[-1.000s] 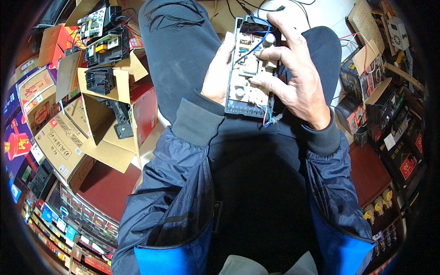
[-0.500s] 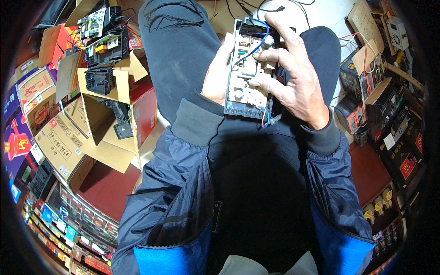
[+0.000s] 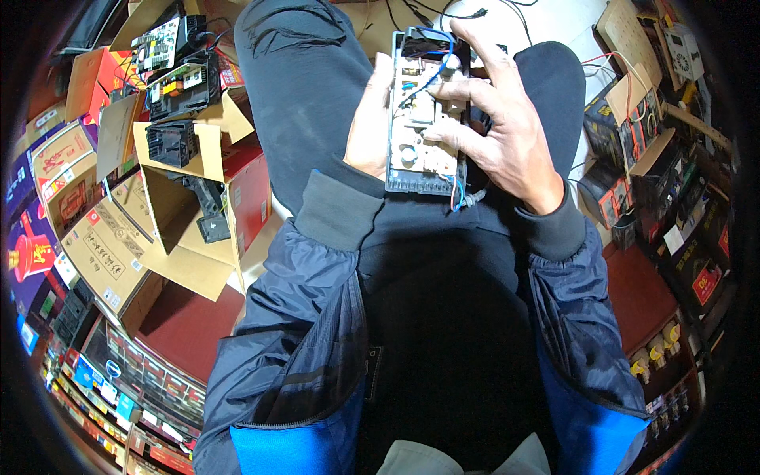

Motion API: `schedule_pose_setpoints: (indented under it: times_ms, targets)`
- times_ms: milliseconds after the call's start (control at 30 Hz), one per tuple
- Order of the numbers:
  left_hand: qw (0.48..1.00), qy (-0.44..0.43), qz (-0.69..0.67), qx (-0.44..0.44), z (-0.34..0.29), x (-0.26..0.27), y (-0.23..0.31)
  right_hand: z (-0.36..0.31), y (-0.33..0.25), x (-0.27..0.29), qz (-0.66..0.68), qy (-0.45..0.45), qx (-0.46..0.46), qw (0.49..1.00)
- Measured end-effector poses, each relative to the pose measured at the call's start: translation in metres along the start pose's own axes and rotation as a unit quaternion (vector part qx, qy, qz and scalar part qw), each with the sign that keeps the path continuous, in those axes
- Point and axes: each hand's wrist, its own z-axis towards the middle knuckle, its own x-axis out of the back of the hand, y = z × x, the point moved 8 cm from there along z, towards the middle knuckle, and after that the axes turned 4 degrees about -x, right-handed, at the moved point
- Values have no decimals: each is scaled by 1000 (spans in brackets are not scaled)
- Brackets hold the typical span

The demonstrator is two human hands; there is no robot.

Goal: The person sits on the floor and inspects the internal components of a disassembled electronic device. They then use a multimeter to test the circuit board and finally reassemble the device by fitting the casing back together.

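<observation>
Above my lap, between my knees, is an open black plastic casing (image 3: 419,188) with a pale circuit board (image 3: 412,136) inside. My left hand (image 3: 368,131) is closed along the casing's left side, its fingers partly hidden underneath. Over the right side comes my right hand (image 3: 514,138), its thumb and a bent finger resting on components of the board, another finger stretched toward the far end. A blue wire (image 3: 434,77) crosses the board's far half. Short coloured wires (image 3: 457,194) poke out at the near right corner.
Open cardboard boxes (image 3: 190,269) stand on the left, with more circuit boards in black casings (image 3: 186,85) on top. Black cables (image 3: 447,14) lie on the floor ahead. Boxes and black units (image 3: 606,194) are stacked at right. Shelved goods (image 3: 103,396) fill the lower left.
The casing has shifted slightly toward me-left and tilted a little, both hands going with it. My right thumb and bent finger have moved slightly left over the board.
</observation>
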Motion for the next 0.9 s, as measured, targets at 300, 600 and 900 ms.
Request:
schedule_pose_setpoints:
  times_ms: [300, 600, 900]
  targets:
    - [993, -12, 118, 3, -11, -7, 5, -21, 31, 36, 206, 76, -141, 965]
    - [984, 20, 172, -51, -5, 1, 16, -68, 8, 28, 41, -46, -122, 991]
    - [981, 12, 175, -86, -7, -4, 21, -74, 4, 12, 213, 16, -218, 952]
